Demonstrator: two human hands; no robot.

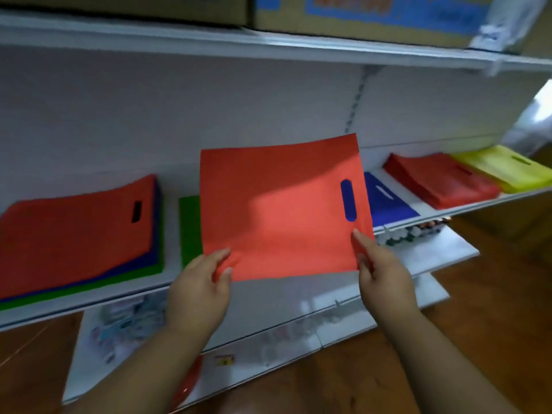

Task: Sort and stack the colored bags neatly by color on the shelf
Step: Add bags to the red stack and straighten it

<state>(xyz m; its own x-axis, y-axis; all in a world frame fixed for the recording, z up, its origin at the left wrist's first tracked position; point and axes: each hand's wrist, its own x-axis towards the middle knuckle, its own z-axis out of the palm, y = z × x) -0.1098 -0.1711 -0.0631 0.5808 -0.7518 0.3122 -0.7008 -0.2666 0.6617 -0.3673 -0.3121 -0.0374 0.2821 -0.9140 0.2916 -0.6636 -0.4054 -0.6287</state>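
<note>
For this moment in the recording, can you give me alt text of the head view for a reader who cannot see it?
Both hands, left hand and right hand, pinch the bottom corners of a flat red bag held up before a white shelf. On it lie a mixed pile, a blue bag, a red stack and a yellow stack.

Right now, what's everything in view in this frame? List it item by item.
held bag: one, red, raised in front of the shelf, both hands on its lower corners
mixed stack: one pile, red on top with blue and green beneath, left on the shelf
green bag: one pile, partly hidden behind the held bag
blue bag: one pile, right of the held bag
red stack: one, further right
yellow stack: one, far right
shelf: white, with blurred goods on lower shelves
cardboard boxes: at least two, on the top shelf
floor: brown wood
left hand: pinches the lower left corner
right hand: pinches the lower right corner
</note>
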